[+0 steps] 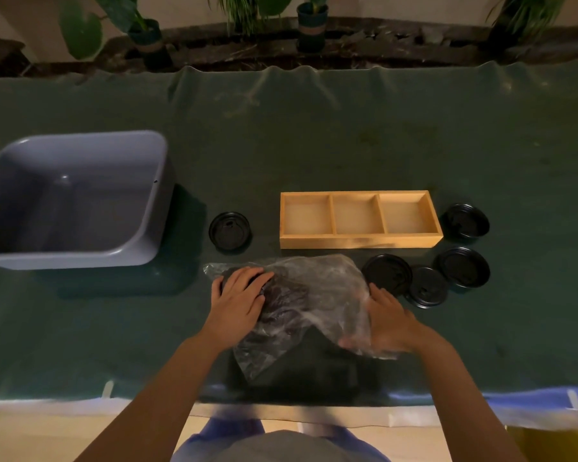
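Forearms, bare, enter from the bottom edge above a grey and blue garment. Both hands are on one clear plastic bag (pixel 314 288), which lies on the green-covered counter (pixel 314 145).

Left hand (pixel 239 301): fingers (pixel 252 278) bent over a dark rounded lump at the bag's left end, grasping it through the film.

Right hand (pixel 389 320): fingers (pixel 379 293) closed on the bag's right edge, partly veiled by the film.

Bag contents are dark and cannot be identified. The bag spans the gap between the two sets of fingers, and its near corner points toward the person.

Just beyond the right fingers sits a large lid (pixel 387 274), black. A small lid (pixel 427 287) lies against it to the right, then a third lid (pixel 463 267). A far lid (pixel 467 221) sits further beyond, beside the right end of a wooden tray (pixel 361 241) with three compartments. The tray lies beyond the bag.

Beyond the left fingers sits a lone lid (pixel 229 231). Well to their left stands a grey tub (pixel 80 258).
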Tool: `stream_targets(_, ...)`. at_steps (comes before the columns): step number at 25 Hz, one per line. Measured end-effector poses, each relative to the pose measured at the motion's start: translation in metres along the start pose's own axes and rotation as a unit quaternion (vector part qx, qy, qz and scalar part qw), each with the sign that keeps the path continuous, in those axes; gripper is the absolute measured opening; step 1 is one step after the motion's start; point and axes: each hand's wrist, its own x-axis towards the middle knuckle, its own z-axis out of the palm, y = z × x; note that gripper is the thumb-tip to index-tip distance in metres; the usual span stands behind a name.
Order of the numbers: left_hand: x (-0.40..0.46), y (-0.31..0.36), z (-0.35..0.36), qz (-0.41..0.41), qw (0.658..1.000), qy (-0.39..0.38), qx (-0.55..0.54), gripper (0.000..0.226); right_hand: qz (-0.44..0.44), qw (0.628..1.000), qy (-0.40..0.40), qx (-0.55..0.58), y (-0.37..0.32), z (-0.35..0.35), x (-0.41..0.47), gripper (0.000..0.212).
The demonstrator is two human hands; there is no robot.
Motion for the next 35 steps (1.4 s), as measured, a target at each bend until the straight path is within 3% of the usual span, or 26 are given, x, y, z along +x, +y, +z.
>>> stream_targets(2,0.001,0.001,0.0,0.001,1.0,0.001,-0.001,0.043,0.006,0.981,0.136,0.138,-0.007,0.0,-0.012,0.06)
stream_targets(3,0.002,0.002,-0.001,0.0,1.0,0.001,-0.003,0.043,0.006,0.959,0.17,0.227,-0.019,-0.002,-0.016,0.038)
stream_targets(4,0.003,0.003,-0.001,-0.001,1.0,0.002,-0.004,0.043,0.0,0.94,0.141,0.311,-0.03,-0.005,-0.012,0.027)
stream_targets(7,0.005,0.003,-0.003,-0.005,1.0,-0.009,-0.006,0.043,-0.02,0.908,-0.118,0.402,-0.056,-0.008,-0.015,0.038)
stream_targets(10,0.006,-0.003,-0.006,0.006,1.0,-0.031,-0.003,0.043,0.033,0.912,-0.215,0.349,-0.062,0.009,-0.009,0.028)
stream_targets(13,0.006,-0.01,-0.007,0.006,0.997,-0.069,0.024,0.044,0.142,0.921,-0.32,0.172,-0.057,0.016,-0.005,0.028)
stream_targets(14,0.006,-0.011,-0.008,-0.008,0.997,-0.074,0.026,0.044,0.127,0.93,-0.321,0.124,-0.051,0.017,0.004,0.034)
stream_targets(15,0.005,-0.011,-0.008,-0.023,0.997,-0.075,0.029,0.044,0.098,0.958,-0.254,0.093,-0.045,0.016,0.008,0.042)
stream_targets(16,0.004,-0.011,-0.009,-0.034,0.996,-0.075,0.033,0.044,0.03,0.966,-0.214,0.141,-0.038,0.015,0.01,0.043)
stream_targets(17,0.004,-0.011,-0.01,-0.04,0.995,-0.078,0.036,0.045,-0.04,0.947,-0.192,0.254,-0.028,0.011,0.005,0.036)
stream_targets(19,0.003,-0.01,-0.014,-0.04,0.994,-0.1,0.035,0.053,-0.011,0.815,-0.157,0.557,-0.022,0.008,0.005,0.026)
stream_targets(20,0.002,-0.009,-0.017,-0.033,0.992,-0.118,0.034,0.061,0.028,0.78,-0.124,0.613,-0.03,0.006,0.011,0.026)
stream_targets(21,0.001,-0.009,-0.021,-0.022,0.99,-0.133,0.039,0.07,0.067,0.774,-0.121,0.618,-0.032,0.005,0.015,0.029)
stream_targets(23,-0.003,-0.012,-0.024,0.004,0.989,-0.14,0.055,0.082,0.117,0.822,-0.148,0.537,-0.051,0.009,0.017,0.041)
stream_targets(26,-0.013,-0.014,-0.025,0.016,0.993,-0.1,0.055,0.084,0.109,0.81,-0.17,0.55,-0.079,0.015,0.012,0.044)
stream_targets(30,-0.017,-0.015,-0.019,0.019,0.995,-0.055,0.08,0.08,0.012,0.847,-0.125,0.516,-0.094,0.027,0.014,0.037)
stream_targets(35,-0.013,-0.018,-0.014,0.016,0.996,-0.082,-0.012,0.081,-0.006,0.868,-0.101,0.487,-0.096,0.022,0.026,0.04)
